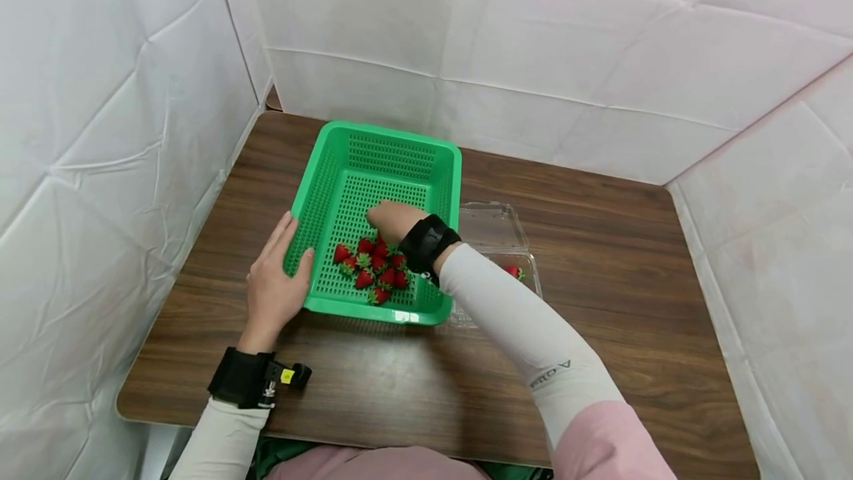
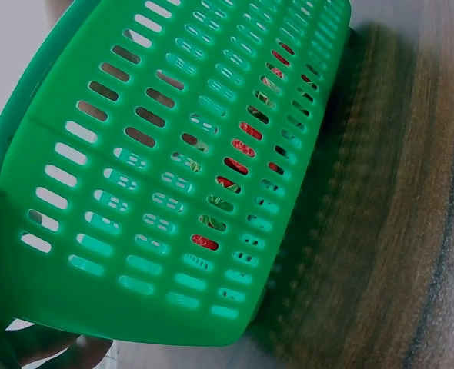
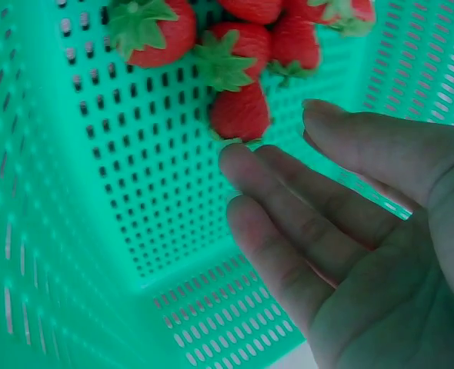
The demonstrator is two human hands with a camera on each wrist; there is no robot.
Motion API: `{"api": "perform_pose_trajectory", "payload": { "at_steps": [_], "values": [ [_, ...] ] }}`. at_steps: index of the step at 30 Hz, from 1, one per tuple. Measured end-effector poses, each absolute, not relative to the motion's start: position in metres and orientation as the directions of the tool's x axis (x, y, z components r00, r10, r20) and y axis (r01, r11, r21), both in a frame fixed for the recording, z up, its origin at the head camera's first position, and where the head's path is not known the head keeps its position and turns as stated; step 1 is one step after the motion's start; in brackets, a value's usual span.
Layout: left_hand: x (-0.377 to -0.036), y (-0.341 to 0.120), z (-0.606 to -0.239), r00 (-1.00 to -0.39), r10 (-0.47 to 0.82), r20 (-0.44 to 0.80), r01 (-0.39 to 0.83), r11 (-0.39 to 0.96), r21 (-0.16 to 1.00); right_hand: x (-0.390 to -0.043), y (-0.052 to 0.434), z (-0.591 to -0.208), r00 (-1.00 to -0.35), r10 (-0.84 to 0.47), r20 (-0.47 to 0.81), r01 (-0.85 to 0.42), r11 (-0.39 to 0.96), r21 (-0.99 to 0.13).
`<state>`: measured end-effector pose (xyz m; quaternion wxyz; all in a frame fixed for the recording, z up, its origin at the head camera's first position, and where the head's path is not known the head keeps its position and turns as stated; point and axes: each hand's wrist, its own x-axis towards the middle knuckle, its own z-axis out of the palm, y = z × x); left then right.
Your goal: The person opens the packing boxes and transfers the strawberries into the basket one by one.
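A green perforated plastic basket stands on the table with a cluster of red strawberries on its floor, toward the near side. My left hand grips the basket's left rim, thumb inside and fingers along the outside. Red fruit shows through the slots of the basket wall in the left wrist view. My right hand is inside the basket, past the cluster. In the right wrist view its fingers extend loosely near a strawberry, thumb apart, holding nothing; whether a fingertip touches the fruit I cannot tell.
A clear hinged plastic box lies with its lid raised to the right of the basket, partly hidden by the right forearm. At least one strawberry is in it. White sheeting encloses the brown wooden table at the back and sides.
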<state>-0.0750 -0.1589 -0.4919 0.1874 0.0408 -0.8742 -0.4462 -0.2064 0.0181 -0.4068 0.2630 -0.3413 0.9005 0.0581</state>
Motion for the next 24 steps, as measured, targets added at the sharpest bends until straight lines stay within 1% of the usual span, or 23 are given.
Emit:
{"api": "perform_pose_trajectory", "payload": {
  "at_steps": [4,8,12,15,19,24],
  "values": [
    [-0.075,-0.159,-0.493,-0.93,-0.23,0.287,0.097,0.601,0.794,-0.199,0.024,-0.395,-0.629,-0.608,-0.483,-0.634,0.762,-0.134],
    [-0.076,-0.16,-0.493,-0.929,-0.228,0.292,0.103,0.598,0.795,-0.186,0.033,-0.375,-0.636,-0.656,-0.407,-0.652,0.738,-0.172],
    [-0.077,-0.161,-0.492,-0.93,-0.228,0.288,0.101,0.593,0.798,-0.174,0.048,-0.354,-0.664,-0.683,-0.305,-0.668,0.725,-0.168],
    [-0.078,-0.162,-0.492,-0.933,-0.224,0.282,0.099,0.593,0.799,-0.166,0.063,-0.343,-0.694,-0.679,-0.239,-0.66,0.733,-0.167],
    [-0.079,-0.163,-0.493,-0.933,-0.223,0.283,0.101,0.592,0.799,-0.16,0.088,-0.334,-0.724,-0.666,-0.178,-0.64,0.745,-0.188],
    [-0.078,-0.165,-0.494,-0.929,-0.228,0.292,0.105,0.593,0.798,-0.157,0.125,-0.33,-0.763,-0.635,-0.123,-0.613,0.771,-0.173]
  ]
}}
